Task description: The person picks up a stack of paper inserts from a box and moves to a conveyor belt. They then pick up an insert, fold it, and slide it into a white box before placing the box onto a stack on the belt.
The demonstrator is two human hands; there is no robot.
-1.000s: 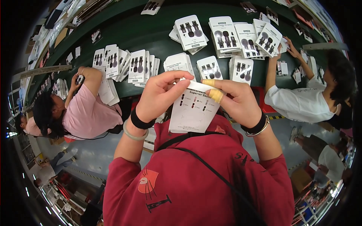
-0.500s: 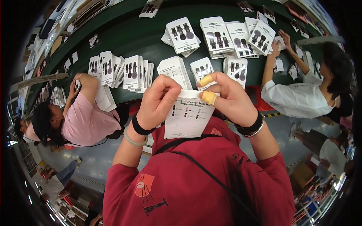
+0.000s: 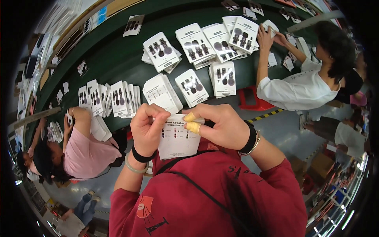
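Note:
A white flat retail box, printed with small microphone pictures, hangs upright in front of my chest. My left hand pinches its top left corner between thumb and curled fingers. Along the top edge, my right hand grips with thumb and forefinger, both wrapped in yellow tape; the thumb lies over part of the print. Just beyond my hands, a pile of boxes lies with the same printed side up. Beside it rests another box, showing microphones on its front.
More piles of microphone boxes cover the green table, with leaning rows at the left. A person in pink sits at the left. On the right, a person in white handles a box. A red stool stands beneath the table edge.
The view has shifted, so the table piles sit further left. My hands and the box appear lower and further left. My right thumb now covers more of the print.

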